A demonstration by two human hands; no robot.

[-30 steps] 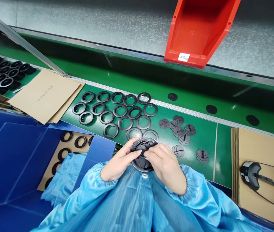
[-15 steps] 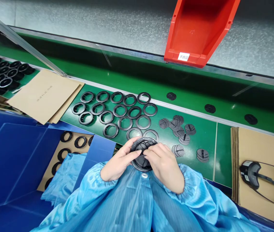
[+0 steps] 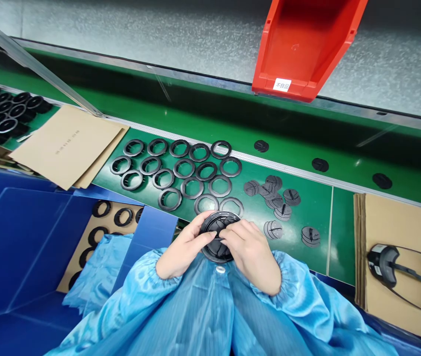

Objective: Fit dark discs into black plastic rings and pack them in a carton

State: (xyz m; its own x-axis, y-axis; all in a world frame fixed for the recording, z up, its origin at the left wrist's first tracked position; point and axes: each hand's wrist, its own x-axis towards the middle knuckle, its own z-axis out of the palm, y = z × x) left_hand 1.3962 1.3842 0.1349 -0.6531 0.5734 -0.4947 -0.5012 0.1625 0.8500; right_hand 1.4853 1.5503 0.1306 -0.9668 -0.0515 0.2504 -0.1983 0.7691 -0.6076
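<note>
Between my hands, close to my chest, is a round black air vent (image 3: 218,252) with a glossy rim and a disc set inside it. My left hand (image 3: 185,245) grips its left side, the thumb resting on its face. On the right, my right hand (image 3: 254,252) has its fingers bent over the vent's face and edge; the fingertips partly hide the centre. Just beyond lie several black rings (image 3: 169,199) in rough rows on the green table (image 3: 295,254). Thin dark slotted discs (image 3: 283,211) lie loosely grouped to the right of the rings.
A red bin (image 3: 299,54) with a white label hangs above. Several discs (image 3: 320,164) lie on the green strip behind. Cardboard sheets (image 3: 65,146) lie left, near black cylindrical parts (image 3: 6,111). A blue box (image 3: 21,247) holds more rings. A strapped device (image 3: 384,264) rests on cardboard at right.
The discs on the green strip behind have shifted slightly left. My hands keep nearly the same hold on the vent, with only a slight shift of the view.
</note>
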